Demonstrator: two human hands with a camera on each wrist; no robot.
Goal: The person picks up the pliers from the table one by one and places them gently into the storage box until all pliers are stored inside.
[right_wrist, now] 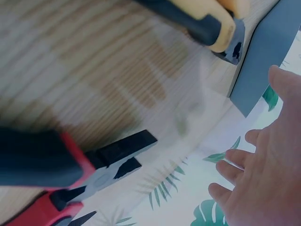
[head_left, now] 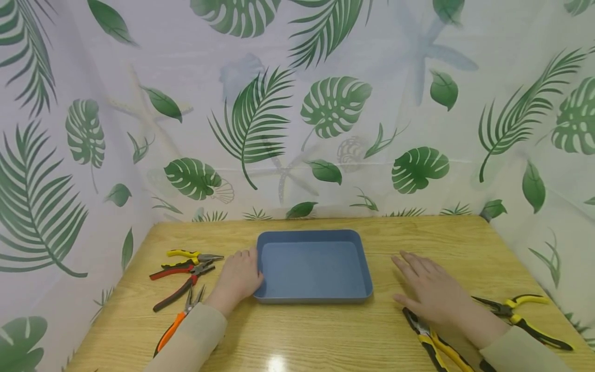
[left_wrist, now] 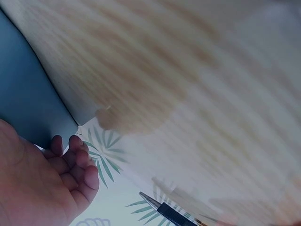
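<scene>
A blue-grey rectangular tray (head_left: 311, 268) sits on the wooden table. At its left wall is my left hand (head_left: 239, 274), thumb over the rim and fingers outside it. The left wrist view shows those curled fingers (left_wrist: 77, 162) by the tray's corner; the thumb is hidden there. My right hand (head_left: 425, 284) is held spread to the right of the tray, touching nothing visible. Beneath its wrist lie yellow-and-black pliers (head_left: 429, 341). Red-and-black pliers (right_wrist: 101, 174) appear large in the right wrist view.
Left of the tray lie yellow long-nose pliers (head_left: 197, 256), red-handled pliers (head_left: 186, 279) and orange-handled pliers (head_left: 174, 328). More yellow-and-black pliers (head_left: 511, 312) lie at the far right. A leaf-patterned cloth (head_left: 325, 155) rises behind the table (head_left: 307, 336).
</scene>
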